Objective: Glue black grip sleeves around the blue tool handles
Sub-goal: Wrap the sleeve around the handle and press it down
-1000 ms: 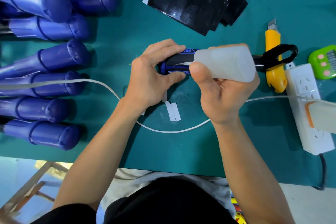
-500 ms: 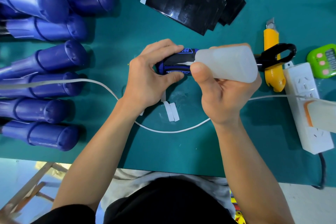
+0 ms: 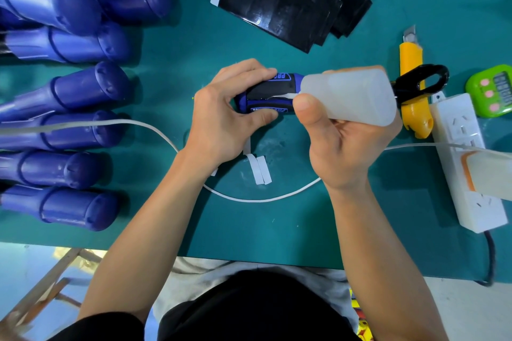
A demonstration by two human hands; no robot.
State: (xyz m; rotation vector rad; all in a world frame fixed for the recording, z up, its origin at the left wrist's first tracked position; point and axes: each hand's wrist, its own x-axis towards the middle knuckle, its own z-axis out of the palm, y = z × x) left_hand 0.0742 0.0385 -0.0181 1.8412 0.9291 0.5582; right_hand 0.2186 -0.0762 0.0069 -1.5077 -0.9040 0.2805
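Left grip (image 3: 221,119): fingers above and thumb below, curled round the blue tool handle (image 3: 288,79) at mid-counter (image 3: 277,230).
Right grip (image 3: 343,147): wrapped round a translucent squeeze bottle (image 3: 349,97), whose tip meets the handle's right end.
Sleeve: a black sleeve (image 3: 270,89) lies around the held handle, with a white edge along it.
Near: white strips (image 3: 259,170) and a white cable (image 3: 155,130).
Right: power strip (image 3: 465,152), yellow knife (image 3: 411,63), black scissors (image 3: 421,81), green timer (image 3: 493,91).
Left: bare blue handles (image 3: 77,88) in a row.
Far: a pile of black sleeves (image 3: 282,0).
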